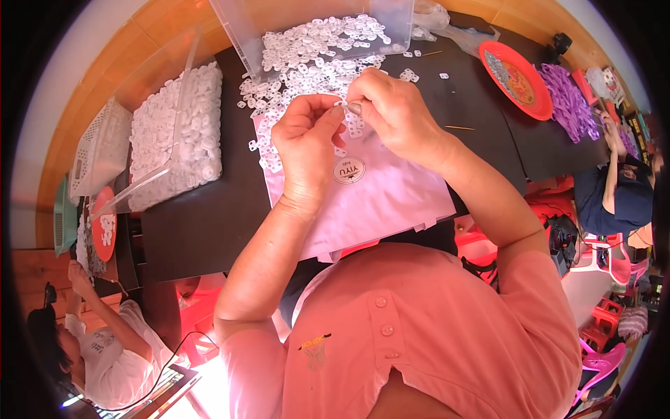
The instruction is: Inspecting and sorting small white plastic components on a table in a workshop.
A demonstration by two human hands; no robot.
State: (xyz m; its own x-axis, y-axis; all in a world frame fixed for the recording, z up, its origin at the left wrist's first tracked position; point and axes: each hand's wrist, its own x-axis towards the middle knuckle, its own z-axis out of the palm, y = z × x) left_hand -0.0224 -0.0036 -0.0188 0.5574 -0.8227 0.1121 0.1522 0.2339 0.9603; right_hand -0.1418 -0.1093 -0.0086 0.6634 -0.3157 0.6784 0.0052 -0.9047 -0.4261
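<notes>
My left hand [304, 143] and my right hand [401, 115] meet above the far part of a pink cloth bag or sheet [391, 192]. Thumb and forefinger of each are pinched together, and between the fingertips is a small white plastic piece [343, 104], partly hidden. Its details are too small to make out. Just beyond and beneath my hands spreads a heap of similar loose white pieces [283, 87], each with dark-looking holes. Some of them lie on the pink cloth, beside my left hand and below my fingertips.
A clear bin [237, 35] lies at the back, holding more pieces. Left stands a clear box [171, 167] full of round white parts, beside a white basket [101, 150]. A red plate [537, 108] and purple strips [569, 105] lie right on the dark table [195, 241]. People sit at both sides.
</notes>
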